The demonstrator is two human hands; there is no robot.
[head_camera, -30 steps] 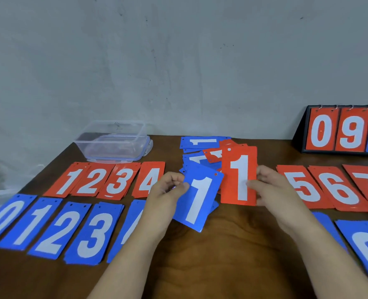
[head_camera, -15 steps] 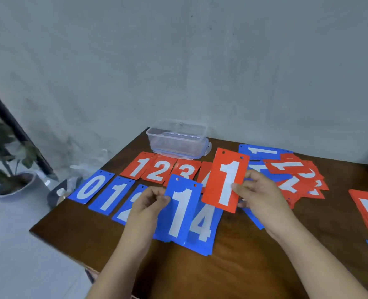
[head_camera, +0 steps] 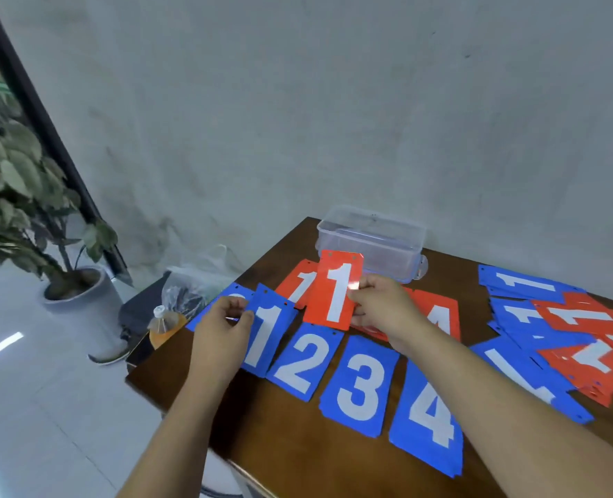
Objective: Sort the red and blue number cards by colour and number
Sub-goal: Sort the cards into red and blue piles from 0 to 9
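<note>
My left hand (head_camera: 224, 323) pinches a blue 1 card (head_camera: 267, 334) by its left edge, low over the blue row's left end. My right hand (head_camera: 382, 305) pinches a red 1 card (head_camera: 335, 291) by its right edge, upright above the red row. Blue cards 2 (head_camera: 305, 364), 3 (head_camera: 360, 386) and 4 (head_camera: 429, 415) lie in a row at the front. A red 1 card (head_camera: 299, 283) and a red 4 card (head_camera: 438, 316) lie behind, with the cards between them hidden by my right hand. An unsorted heap of red and blue cards (head_camera: 578, 328) lies at the right.
A clear plastic box (head_camera: 371, 240) stands at the back of the wooden table (head_camera: 298, 447). The table's left edge is close to my left hand. Beyond it on the floor are a bottle of orange liquid (head_camera: 163, 323), a plastic bag and a potted plant (head_camera: 17, 195).
The view has swung left. Both hands have carried their 1 cards left, the blue one to the blue row's left end and the red one above the laid red 1.
</note>
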